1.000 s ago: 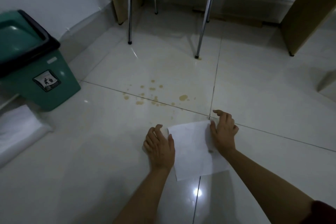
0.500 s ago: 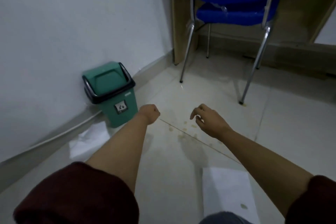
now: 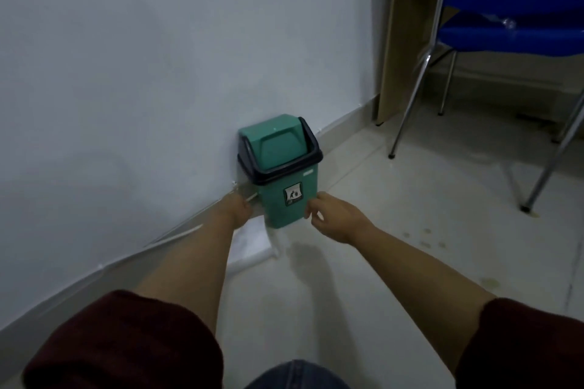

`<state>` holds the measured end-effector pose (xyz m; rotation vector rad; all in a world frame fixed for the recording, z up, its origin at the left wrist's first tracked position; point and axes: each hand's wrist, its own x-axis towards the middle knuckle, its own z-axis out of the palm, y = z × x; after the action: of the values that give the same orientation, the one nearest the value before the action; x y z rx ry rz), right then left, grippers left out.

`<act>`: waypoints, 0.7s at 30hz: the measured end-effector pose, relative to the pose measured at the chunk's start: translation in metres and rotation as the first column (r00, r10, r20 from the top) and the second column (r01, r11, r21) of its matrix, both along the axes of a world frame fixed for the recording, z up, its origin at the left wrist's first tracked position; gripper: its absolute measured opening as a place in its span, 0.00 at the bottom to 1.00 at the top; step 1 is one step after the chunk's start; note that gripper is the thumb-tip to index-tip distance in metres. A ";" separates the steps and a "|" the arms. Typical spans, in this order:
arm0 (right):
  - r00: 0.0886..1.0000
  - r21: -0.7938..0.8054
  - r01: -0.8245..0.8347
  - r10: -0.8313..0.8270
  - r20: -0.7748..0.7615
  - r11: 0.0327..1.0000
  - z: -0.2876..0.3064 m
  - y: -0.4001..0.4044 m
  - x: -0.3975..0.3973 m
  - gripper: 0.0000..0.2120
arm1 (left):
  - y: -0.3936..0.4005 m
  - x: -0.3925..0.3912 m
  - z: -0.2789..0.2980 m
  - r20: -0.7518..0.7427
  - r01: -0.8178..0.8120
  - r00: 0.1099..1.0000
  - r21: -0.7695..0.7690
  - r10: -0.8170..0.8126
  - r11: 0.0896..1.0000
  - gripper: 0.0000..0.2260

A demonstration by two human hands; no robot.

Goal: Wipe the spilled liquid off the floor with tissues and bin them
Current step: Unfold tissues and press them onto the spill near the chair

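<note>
A green swing-lid bin point(image 3: 278, 167) with a black rim stands against the white wall. My left hand point(image 3: 239, 209) is at the bin's lower left side; its fingers are hidden behind the back of the hand. At the bin's lower right corner, my right hand point(image 3: 330, 218) has loosely curled fingers, the fingertips touching the bin's edge and holding nothing. A white tissue pack point(image 3: 252, 245) lies on the floor by the bin's base, between my hands. Brownish spill drops point(image 3: 425, 238) dot the tiles to the right. No loose tissue sheet is in view.
A blue chair point(image 3: 512, 31) with metal legs point(image 3: 410, 98) stands at the right rear, beside a wooden panel point(image 3: 401, 41). The wall and its skirting point(image 3: 94, 271) run along the left. My knee point(image 3: 297, 376) shows at the bottom edge.
Both hands let go of the tissue sheet on the floor and reached left up to the bin. The view swung left, so the sheet left the frame.
</note>
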<state>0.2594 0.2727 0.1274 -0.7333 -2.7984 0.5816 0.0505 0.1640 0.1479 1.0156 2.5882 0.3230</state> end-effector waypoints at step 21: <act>0.934 -0.109 0.107 -0.063 0.353 0.988 -0.146 -0.083 -0.110 0.35 | -0.032 -0.074 -0.123 -0.038 0.158 0.986 0.497 -0.160 0.854 0.09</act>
<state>0.1489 0.1895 -0.0189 -1.0750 -3.0490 0.6778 -0.0231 0.1320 0.0250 1.3821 2.4419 0.9882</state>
